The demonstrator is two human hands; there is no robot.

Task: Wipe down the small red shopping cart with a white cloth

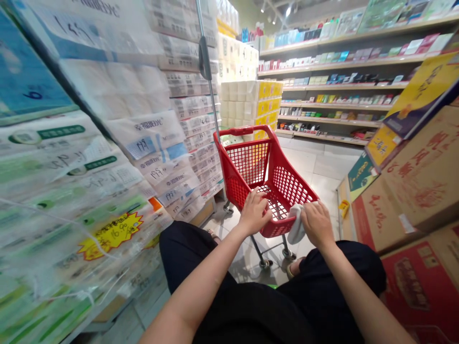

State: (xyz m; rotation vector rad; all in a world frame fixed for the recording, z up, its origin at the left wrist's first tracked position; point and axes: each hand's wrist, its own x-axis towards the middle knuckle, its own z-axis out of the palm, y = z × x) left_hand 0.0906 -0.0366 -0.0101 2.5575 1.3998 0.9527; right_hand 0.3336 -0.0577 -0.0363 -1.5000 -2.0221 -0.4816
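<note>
A red plastic shopping cart (290, 184) with a lattice basket stands on the floor in front of my knees. My left hand (256, 211) rests on the basket's near left rim, its fingers curled over the edge. At the near right corner, my right hand (318, 222) is closed on a whitish cloth (297, 224), which drapes over the rim and hangs down outside. The inside of the basket shows only its red grid. Part of the cart's metal legs and wheels is visible below.
Stacked tissue packs (161, 162) rise close on the left, behind a thin metal pole (214, 102). Cardboard boxes (426, 177) crowd the right side. Shelves of small products (333, 81) line the back. Pale tiled floor (304, 153) runs between them.
</note>
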